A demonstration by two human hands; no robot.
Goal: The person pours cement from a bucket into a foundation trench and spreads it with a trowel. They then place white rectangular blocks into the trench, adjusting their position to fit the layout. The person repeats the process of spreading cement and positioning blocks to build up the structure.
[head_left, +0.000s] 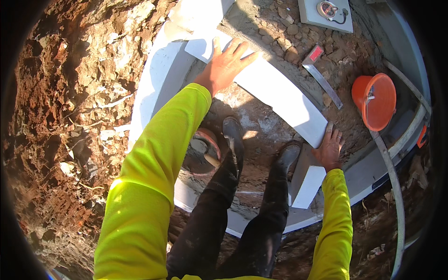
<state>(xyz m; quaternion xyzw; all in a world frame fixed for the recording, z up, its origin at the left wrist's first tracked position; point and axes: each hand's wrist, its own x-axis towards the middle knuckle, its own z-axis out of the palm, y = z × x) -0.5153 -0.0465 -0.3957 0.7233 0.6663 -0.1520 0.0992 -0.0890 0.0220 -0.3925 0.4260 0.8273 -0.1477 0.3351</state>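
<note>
A long white block [280, 95], which looks like lightweight concrete, lies slantwise in front of me, from upper left to lower right. My left hand [226, 67] rests on it near its far left end, fingers spread. At the near right end, my right hand [330, 147] touches the block's end with its fingers stretched out, not wrapped round it. Just below that hand a second white block [309, 186] stands against the low wall. Neither palm can be seen.
An orange bucket [379, 101] and a metal try square [322, 79] are on the right. A round gauge-like tool [327, 9] sits on a white block at the back. Between my boots and left arm is a mortar pan [198, 145]. Rough earth [70, 116] rises on the left.
</note>
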